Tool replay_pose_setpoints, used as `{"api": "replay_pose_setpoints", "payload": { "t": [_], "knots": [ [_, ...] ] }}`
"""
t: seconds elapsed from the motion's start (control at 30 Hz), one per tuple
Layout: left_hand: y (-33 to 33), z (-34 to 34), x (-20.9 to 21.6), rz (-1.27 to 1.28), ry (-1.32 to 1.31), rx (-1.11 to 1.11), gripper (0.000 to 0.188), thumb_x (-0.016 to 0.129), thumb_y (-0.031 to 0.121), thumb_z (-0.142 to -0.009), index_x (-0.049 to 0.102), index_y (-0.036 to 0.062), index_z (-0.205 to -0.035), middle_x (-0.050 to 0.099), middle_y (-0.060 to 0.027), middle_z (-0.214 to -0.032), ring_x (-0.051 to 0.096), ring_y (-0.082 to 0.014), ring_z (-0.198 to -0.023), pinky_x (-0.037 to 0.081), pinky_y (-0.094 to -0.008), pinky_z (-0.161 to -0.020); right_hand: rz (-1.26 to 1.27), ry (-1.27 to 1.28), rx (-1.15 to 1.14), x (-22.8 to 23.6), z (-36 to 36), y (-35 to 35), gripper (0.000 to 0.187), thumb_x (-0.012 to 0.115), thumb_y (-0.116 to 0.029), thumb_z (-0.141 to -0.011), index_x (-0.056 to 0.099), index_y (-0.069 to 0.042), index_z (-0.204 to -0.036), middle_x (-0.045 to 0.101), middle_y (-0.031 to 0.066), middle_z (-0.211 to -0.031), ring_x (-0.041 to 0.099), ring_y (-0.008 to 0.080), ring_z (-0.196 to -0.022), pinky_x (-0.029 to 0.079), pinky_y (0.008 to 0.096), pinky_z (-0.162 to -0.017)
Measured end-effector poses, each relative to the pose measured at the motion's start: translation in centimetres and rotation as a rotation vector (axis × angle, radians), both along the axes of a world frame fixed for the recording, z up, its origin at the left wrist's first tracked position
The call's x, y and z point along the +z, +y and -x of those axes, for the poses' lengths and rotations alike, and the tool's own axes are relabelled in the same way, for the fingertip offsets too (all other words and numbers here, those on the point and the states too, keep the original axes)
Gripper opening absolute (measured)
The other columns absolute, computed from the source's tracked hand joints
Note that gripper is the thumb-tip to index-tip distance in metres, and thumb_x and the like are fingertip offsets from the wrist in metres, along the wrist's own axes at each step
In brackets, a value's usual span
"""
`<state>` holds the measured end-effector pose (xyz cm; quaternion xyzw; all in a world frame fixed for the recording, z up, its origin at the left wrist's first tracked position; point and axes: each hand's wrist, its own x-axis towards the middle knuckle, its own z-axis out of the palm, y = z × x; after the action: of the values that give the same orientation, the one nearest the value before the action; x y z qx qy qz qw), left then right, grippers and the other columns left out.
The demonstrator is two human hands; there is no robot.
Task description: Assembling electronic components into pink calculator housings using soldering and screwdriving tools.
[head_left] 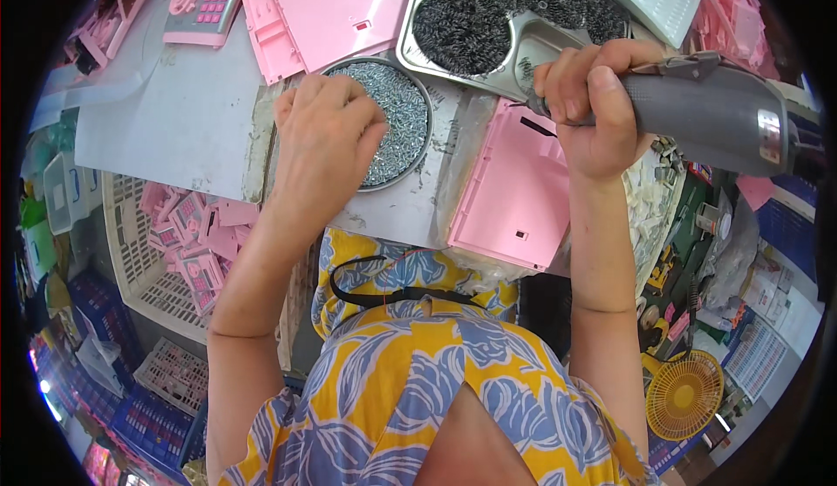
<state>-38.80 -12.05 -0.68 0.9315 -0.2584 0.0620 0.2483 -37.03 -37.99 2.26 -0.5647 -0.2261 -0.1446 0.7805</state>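
My left hand [324,133] is over the left side of a round metal dish [429,111] full of small silvery screws [394,115]. Its fingers are curled together, and whatever they pinch is hidden beneath them. My right hand [597,102] is wrapped around the front end of a grey electric screwdriver [706,111], held nearly level with its tip pointing left. Below that tip a pink plastic panel [514,194] lies at the table's front edge, with a small slot near its lower side and a black strip near its top.
A metal tray [410,46] of black coil springs [462,33] stands at the back. Larger pink panels [331,6] and a pink-and-grey keypad part [207,6] lie at the back left. A white basket [122,233] of pink parts sits at lower left, a yellow fan [684,394] at lower right.
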Motion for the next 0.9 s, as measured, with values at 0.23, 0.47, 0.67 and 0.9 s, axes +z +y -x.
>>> {"api": "replay_pose_setpoints", "payload": {
  "t": [0.23,0.47,0.67,0.9],
  "knots": [
    [0.2,-2.1,-1.3,-0.023,-0.073,0.053,0.016,0.073,0.024,-0.087,0.066,0.0115,-0.079,0.062,-0.0012,-0.084,0.058,-0.0254,-0.091,0.037,-0.0447,-0.086,0.168,0.12,-0.035,0.4,0.5,0.7,0.009,0.053,-0.011,-0.096,0.047,-0.006,-0.102,0.043,0.0021,-0.062,0.04,0.0125,-0.054,0.041,0.034,-0.056],
    [-3.5,0.6,0.8,0.25,-0.056,-0.169,0.015,0.08,0.02,-0.077,0.066,0.0155,-0.079,0.064,0.003,-0.08,0.059,-0.0207,-0.086,0.035,-0.0441,-0.087,0.054,0.023,0.169,5.7,2.0,0.2,0.023,0.059,-0.026,-0.098,0.052,-0.011,-0.114,0.047,-0.0022,-0.061,0.044,0.0106,-0.051,0.044,0.0316,-0.057],
    [-4.9,2.6,0.8,0.437,0.061,-0.228,0.014,0.08,0.012,-0.076,0.072,0.0149,-0.087,0.07,0.0037,-0.083,0.062,-0.017,-0.081,0.035,-0.0404,-0.084,0.084,0.082,0.195,6.1,5.0,1.9,0.023,0.059,-0.031,-0.097,0.047,-0.014,-0.109,0.051,-0.0041,-0.062,0.047,0.0109,-0.049,0.045,0.0315,-0.056],
    [-5.0,2.9,0.7,0.323,0.019,-0.246,0.016,0.082,0.016,-0.074,0.073,0.0141,-0.088,0.068,0.0015,-0.088,0.062,-0.019,-0.087,0.035,-0.0429,-0.088,0.105,0.111,0.159,5.7,5.6,2.4,0.024,0.061,-0.029,-0.097,0.046,-0.013,-0.107,0.051,-0.0019,-0.063,0.047,0.012,-0.05,0.044,0.0325,-0.055]
  ]
}}
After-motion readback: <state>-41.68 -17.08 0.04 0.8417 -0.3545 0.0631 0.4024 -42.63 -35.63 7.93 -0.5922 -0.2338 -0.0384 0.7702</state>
